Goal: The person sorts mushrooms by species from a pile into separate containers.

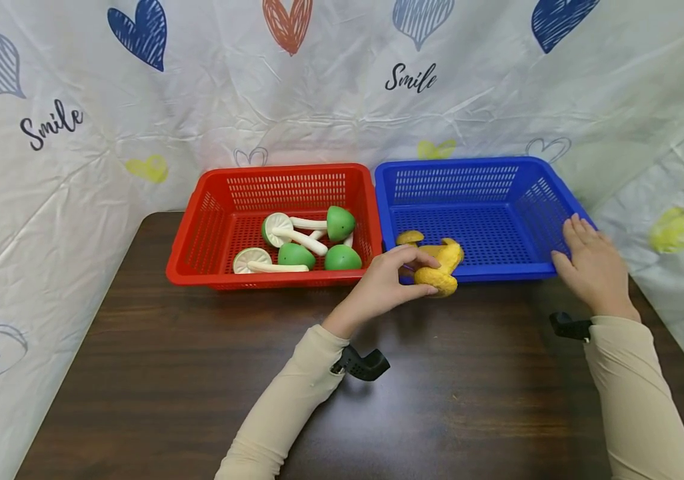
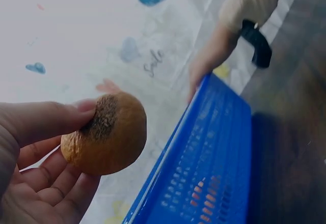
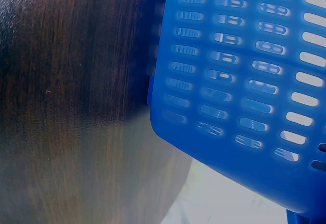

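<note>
My left hand (image 1: 381,283) pinches a yellow toy mushroom (image 1: 436,282) between thumb and fingers, above the front left of the blue basket (image 1: 534,270). The left wrist view shows its rounded cap (image 2: 127,135) with a rough brown patch under the thumb. More yellow mushrooms (image 1: 410,237) lie in that basket's left side, partly hidden by the hand. My right hand (image 1: 597,270) rests on the basket's right rim near the front corner, fingers laid fairly straight. Only the basket's slotted wall (image 3: 219,107) and the table show in the right wrist view, with no fingers visible.
Against the blue basket's left side stands a red basket (image 1: 270,279) holding several green-capped mushrooms (image 1: 342,259) with white stems. Both sit at the back of a dark wooden table (image 1: 456,387). Behind them hangs a white cloth (image 1: 330,87) printed with hearts.
</note>
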A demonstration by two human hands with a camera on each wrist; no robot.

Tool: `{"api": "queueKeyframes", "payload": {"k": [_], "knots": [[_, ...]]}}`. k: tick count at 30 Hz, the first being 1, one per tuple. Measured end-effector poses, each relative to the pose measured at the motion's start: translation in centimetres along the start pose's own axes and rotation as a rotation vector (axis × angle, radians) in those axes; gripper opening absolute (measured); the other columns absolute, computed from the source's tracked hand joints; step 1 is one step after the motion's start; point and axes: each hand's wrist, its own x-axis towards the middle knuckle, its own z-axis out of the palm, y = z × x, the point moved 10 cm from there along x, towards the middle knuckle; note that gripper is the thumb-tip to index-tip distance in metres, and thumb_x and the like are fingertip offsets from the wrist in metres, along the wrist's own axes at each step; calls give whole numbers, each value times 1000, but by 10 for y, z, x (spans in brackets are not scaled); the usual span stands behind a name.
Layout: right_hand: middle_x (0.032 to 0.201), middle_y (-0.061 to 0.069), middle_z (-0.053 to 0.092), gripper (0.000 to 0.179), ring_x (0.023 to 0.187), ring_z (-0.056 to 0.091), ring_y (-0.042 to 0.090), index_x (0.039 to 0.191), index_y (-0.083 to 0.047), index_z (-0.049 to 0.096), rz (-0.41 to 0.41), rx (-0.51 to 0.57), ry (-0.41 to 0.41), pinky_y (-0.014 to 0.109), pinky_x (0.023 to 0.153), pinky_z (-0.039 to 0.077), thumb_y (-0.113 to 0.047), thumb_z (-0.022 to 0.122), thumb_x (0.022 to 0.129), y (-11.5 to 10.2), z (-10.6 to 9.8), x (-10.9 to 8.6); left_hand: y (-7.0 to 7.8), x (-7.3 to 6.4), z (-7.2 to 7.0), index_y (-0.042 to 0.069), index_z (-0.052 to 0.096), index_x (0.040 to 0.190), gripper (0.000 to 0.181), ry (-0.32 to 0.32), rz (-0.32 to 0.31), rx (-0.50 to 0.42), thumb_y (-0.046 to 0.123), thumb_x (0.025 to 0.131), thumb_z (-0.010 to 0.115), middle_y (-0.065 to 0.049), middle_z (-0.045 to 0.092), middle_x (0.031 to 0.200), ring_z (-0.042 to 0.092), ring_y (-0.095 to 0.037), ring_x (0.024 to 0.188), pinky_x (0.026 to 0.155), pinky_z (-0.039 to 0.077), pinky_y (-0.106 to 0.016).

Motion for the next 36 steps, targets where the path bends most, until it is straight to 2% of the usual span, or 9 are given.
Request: {"api": "queueKeyframes", "payload": {"k": [2,7,15,19,23,25,28,32,36], "knots": [[141,37,27,60,136,21,44,135,21,30,-3,-1,3,51,111,13,-20,41,92,-1,0,0,-2,9,-4,2,65,106,30,27,-5,50,6,79,76,-7,63,103,58,-13,91,79,48,-15],[140,38,27,59,136,22,44,134,22,31,-12,-2,9,50,111,13,-19,41,92,-2,-1,1,-15,28,-5,5,64,108,29,62,-72,232,12,82,74,-5,60,104,55,-11,92,80,46,-14],[140,38,28,59,136,21,44,134,22,31,-17,-1,9,49,112,12,-19,41,92,-4,1,1,-27,44,9,5,64,111,28,-3,-101,497,15,85,71,-4,59,108,53,-13,100,84,41,-12],[140,38,27,59,137,21,44,134,22,30,-25,5,2,50,112,12,-19,41,92,-6,4,5,-29,43,11,4,65,110,25,-26,-65,549,13,86,69,-6,59,109,53,-16,102,86,43,-17],[140,38,26,59,136,20,45,134,22,30,-37,11,-11,50,112,12,-19,40,93,-7,6,13,-28,39,1,4,65,109,23,-21,-38,544,13,88,67,-7,59,111,53,-18,105,90,43,-20],[141,38,26,59,137,19,45,135,21,29,-38,11,-27,51,112,11,-20,39,93,-6,8,17,-26,36,-9,4,65,109,23,-13,-32,532,15,89,66,-6,58,112,53,-18,106,90,43,-20],[144,36,23,60,138,15,44,139,18,26,-17,4,-80,57,110,4,-21,38,95,-2,12,17,-19,30,-33,5,64,111,24,13,-19,524,17,90,64,-7,57,114,52,-19,109,93,42,-22],[147,34,16,62,139,9,45,146,8,18,18,-27,-145,66,104,-7,-28,36,98,4,13,11,-12,19,-83,2,63,113,28,88,-27,544,18,90,65,-11,56,119,50,-21,114,99,39,-28],[149,33,7,66,138,2,48,152,-11,10,42,-57,-152,71,99,-13,-42,35,99,2,3,16,-18,5,-139,1,57,124,42,101,-121,626,23,89,66,-13,47,133,43,-25,124,104,34,-33]]}}
